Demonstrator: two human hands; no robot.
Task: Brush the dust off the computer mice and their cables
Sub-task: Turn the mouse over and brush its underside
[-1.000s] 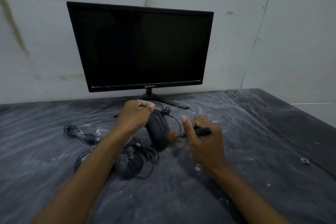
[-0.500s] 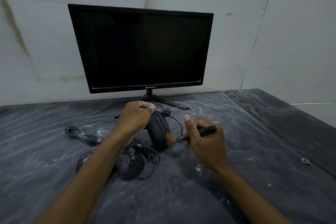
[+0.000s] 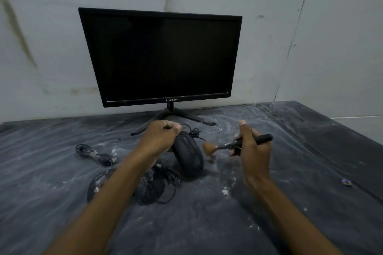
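On the dusty black table (image 3: 269, 223), right in front of the monitor (image 3: 160, 56), one black mouse (image 3: 189, 156) is tipped up on its tail end, nose pointing away toward the screen. The left hand (image 3: 159, 137) is curled tight around its far left side, gripping it and propping it up. The right hand (image 3: 251, 151) has its fingers wrapped round the dark handle of one small brush (image 3: 234, 144), thumb sticking up, the brown bristle head hanging just beside the mouse's right flank; whether the bristles touch, I can't tell.

Count them: a second mouse (image 3: 152, 189) lies flat under the left forearm, buried in its own loose tangle of cable (image 3: 169, 180). A separate bundled cable (image 3: 94, 155) sits off to the left, well apart from the held mouse. The held mouse's own cord (image 3: 193, 131) loops behind it near the monitor stand (image 3: 182, 115).

White powdery smears streak the tabletop, and one small shiny scrap (image 3: 346, 182) rests near the right edge.
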